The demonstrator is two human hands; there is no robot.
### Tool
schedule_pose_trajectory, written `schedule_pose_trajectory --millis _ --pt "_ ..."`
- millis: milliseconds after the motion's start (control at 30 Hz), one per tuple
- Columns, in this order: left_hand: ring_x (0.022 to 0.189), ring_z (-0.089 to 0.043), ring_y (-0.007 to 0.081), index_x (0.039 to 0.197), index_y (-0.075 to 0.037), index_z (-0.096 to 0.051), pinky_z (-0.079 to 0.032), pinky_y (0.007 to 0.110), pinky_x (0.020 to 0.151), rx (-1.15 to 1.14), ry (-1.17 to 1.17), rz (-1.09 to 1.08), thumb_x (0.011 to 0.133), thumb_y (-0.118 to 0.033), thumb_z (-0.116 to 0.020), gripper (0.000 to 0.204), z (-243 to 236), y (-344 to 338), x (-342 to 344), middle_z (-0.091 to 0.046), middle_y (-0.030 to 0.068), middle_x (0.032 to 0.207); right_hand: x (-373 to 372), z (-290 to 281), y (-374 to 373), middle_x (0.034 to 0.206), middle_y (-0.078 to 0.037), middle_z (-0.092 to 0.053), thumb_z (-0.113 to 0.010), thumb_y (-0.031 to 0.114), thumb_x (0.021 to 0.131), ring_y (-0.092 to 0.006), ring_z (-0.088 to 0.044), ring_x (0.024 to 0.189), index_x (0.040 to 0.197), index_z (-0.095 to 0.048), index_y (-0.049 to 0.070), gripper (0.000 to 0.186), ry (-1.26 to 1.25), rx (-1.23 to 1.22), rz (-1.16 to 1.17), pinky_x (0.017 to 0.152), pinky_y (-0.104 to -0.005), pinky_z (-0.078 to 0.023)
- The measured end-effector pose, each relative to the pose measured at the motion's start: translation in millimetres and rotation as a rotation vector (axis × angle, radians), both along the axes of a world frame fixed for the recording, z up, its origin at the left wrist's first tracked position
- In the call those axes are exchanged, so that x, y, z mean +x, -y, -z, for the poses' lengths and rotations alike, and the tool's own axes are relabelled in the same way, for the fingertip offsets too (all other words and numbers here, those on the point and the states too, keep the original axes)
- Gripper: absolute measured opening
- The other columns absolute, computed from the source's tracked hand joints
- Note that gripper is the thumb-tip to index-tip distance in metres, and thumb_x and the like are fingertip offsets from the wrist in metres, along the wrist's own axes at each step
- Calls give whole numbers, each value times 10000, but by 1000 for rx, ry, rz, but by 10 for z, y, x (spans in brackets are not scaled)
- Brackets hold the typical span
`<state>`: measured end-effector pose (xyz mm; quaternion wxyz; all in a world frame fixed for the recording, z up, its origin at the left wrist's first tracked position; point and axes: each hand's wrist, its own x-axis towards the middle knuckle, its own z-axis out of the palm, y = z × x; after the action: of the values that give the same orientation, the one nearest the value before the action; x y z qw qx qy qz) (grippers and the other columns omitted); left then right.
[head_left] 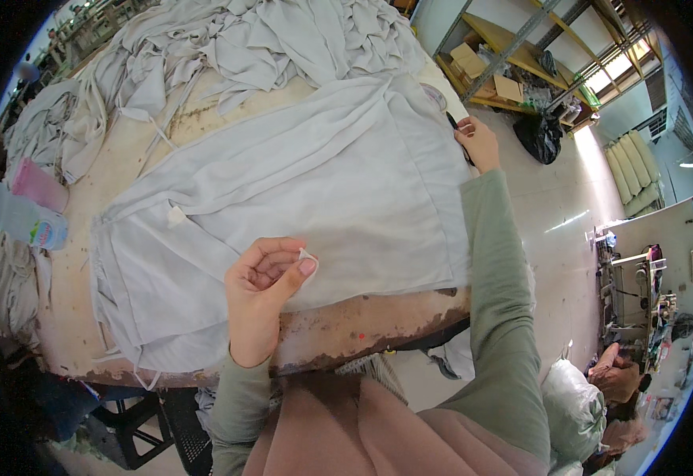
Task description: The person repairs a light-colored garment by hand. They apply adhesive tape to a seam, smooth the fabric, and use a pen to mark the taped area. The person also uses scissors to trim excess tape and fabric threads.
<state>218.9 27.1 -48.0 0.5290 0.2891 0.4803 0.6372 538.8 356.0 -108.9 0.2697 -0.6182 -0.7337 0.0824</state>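
Note:
A pale grey garment (346,190) lies spread across the worktable, with a gathered edge and loose ties at its left end. Over its near edge, my left hand (263,278) is closed, thumb and forefinger pinching a small white scrap (307,255). My right hand (479,144) reaches to the table's right edge, beside the garment's far right corner. Its fingers are curled around a slim black-handled tool (451,121), mostly hidden by the hand. A small white tag-like piece (176,216) rests on the garment's left part.
Heaped grey garments (283,40) cover the table's far side. A clear plastic bottle (25,216) and a pink container (39,185) are at the left. Right of the table stand metal shelves (513,47) with boxes, a black bag (538,136) and a white sack (572,401).

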Motion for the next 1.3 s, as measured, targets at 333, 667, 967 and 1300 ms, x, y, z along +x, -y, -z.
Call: schedule_pose_trajectory --millis 333,667,967,1300 --pt "784 -548 66 929 -9 -607 -429 202 711 2 75 -29 808 -17 -689 146 70 25 72 -600 -3 841 -19 7 36 890 -133 -649 -613 215 798 -328 -624 857 911 -629 78 178 270 88 -100 745 -430 -483" --pt "740 -601 77 1132 -2 -535 -460 188 669 85 -27 -124 783 31 -699 387 -64 83 131 -621 25 796 -213 78 144 860 -192 -647 -592 230 821 -374 -620 823 864 -638 29 210 287 87 14 737 -456 -477" --pt "742 -606 66 1014 32 -664 -471 188 674 -4 -63 -72 798 -35 -717 232 -33 95 94 -671 36 834 -352 -256 426 774 -125 -622 -504 276 920 -251 -611 639 932 -629 21 284 -331 432 227 619 -376 -476" --pt "755 -584 54 940 19 -666 -450 181 654 -22 -179 53 811 -54 -704 153 35 -125 -75 -665 31 828 -1471 -665 2069 712 69 -459 -618 290 881 -6 -382 563 1028 -598 29 300 -796 -737 -611 482 -149 -258"
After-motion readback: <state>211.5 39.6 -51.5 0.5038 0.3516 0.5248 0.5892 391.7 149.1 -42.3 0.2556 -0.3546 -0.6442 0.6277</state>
